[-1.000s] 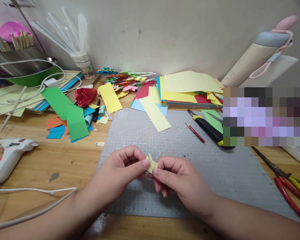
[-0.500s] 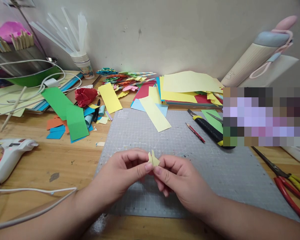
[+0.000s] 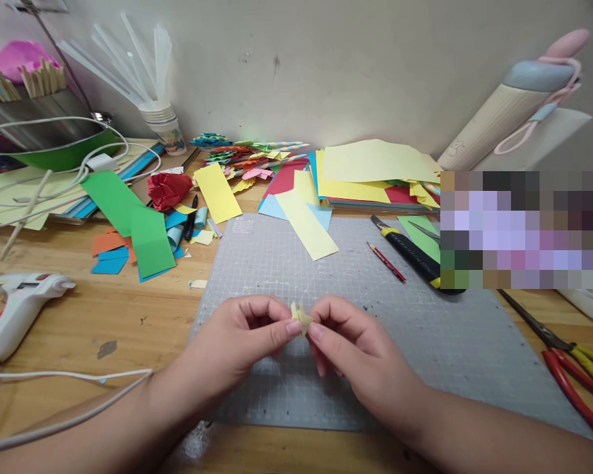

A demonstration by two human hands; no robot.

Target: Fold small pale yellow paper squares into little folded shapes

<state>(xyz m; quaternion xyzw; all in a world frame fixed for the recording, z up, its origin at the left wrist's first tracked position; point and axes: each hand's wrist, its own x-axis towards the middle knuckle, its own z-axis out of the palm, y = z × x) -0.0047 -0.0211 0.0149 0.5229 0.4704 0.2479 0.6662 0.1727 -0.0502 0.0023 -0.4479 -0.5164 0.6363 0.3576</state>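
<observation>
A small folded piece of pale yellow paper [image 3: 301, 317] is pinched between my two hands, above the grey cutting mat [image 3: 425, 368]. My left hand [image 3: 247, 336] grips its left side between thumb and fingers. On the right side, my right hand [image 3: 350, 339] holds it with thumb and forefinger. Narrow points of the paper stick up between the fingertips; its lower part is mostly hidden by them. Beyond the hands, a pale yellow paper strip [image 3: 309, 227] lies on the mat. A red pencil [image 3: 386, 262] and a black and yellow utility knife [image 3: 412, 253] rest to its right.
At the left lie a white glue gun [image 3: 24, 306], its cable, and green paper [image 3: 151, 243]. Red-and-yellow-handled scissors [image 3: 553, 339] lie at the right. Coloured paper sheets [image 3: 375, 164], paper flowers [image 3: 252, 158] and a cup of straws [image 3: 163, 125] line the wall.
The folded paper has turned and bent slightly between my fingertips. My right thumb and fingers have shifted a little upward on it. Everything on the table stays in place.
</observation>
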